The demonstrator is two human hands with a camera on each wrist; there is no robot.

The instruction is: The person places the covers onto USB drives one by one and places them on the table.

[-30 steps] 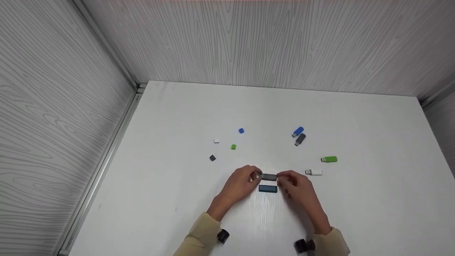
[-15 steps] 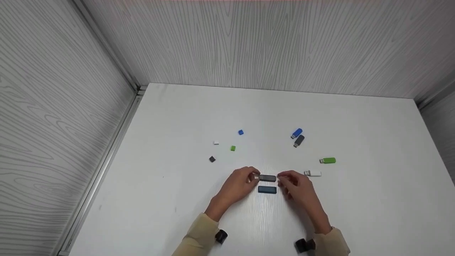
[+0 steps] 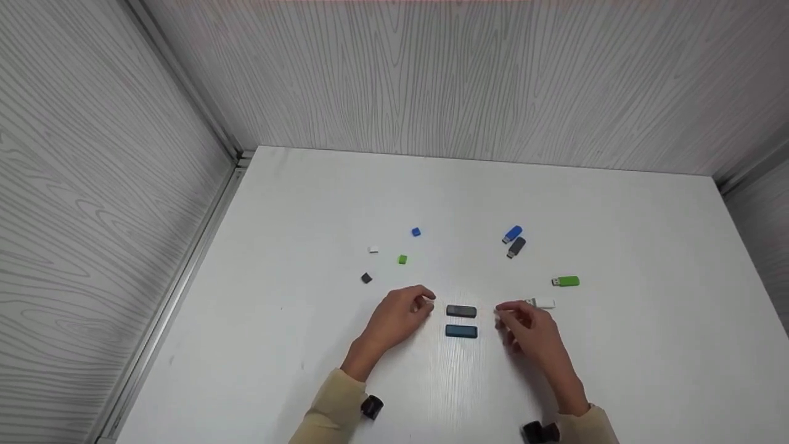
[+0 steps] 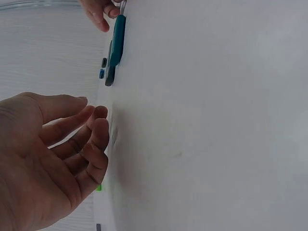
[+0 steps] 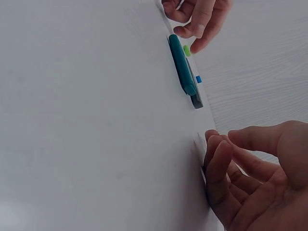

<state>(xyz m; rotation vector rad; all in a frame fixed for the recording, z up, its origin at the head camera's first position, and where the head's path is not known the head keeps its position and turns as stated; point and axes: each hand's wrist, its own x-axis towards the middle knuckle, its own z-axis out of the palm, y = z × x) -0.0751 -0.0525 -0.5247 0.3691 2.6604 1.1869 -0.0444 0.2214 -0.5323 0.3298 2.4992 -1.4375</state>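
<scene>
In the head view a dark grey stick (image 3: 461, 311) lies just above a teal-blue stick (image 3: 461, 331), parallel with a narrow gap. The left hand (image 3: 394, 317) rests left of the pair, fingers loosely bent and holding nothing. To their right is the right hand (image 3: 535, 333), also empty, its fingertips apart from both sticks and near a white USB stick (image 3: 543, 303). The left wrist view shows the left hand (image 4: 62, 154) with relaxed fingers, the teal stick (image 4: 117, 41) beyond. Relaxed fingers of the right hand (image 5: 255, 168) appear in the right wrist view, with the teal stick (image 5: 181, 65) farther off.
Small caps lie up and left: blue (image 3: 416, 232), white (image 3: 373, 250), green (image 3: 402, 259) and black (image 3: 367, 278). On the right are a blue USB stick (image 3: 512, 234), a dark one (image 3: 516, 247) beside it, and a green one (image 3: 566, 281). Panels border the white table (image 3: 296, 197).
Both hands have let go of the dark grey stick and moved apart, the left hand to the left and the right hand to the right. The stick stays above the teal one.
</scene>
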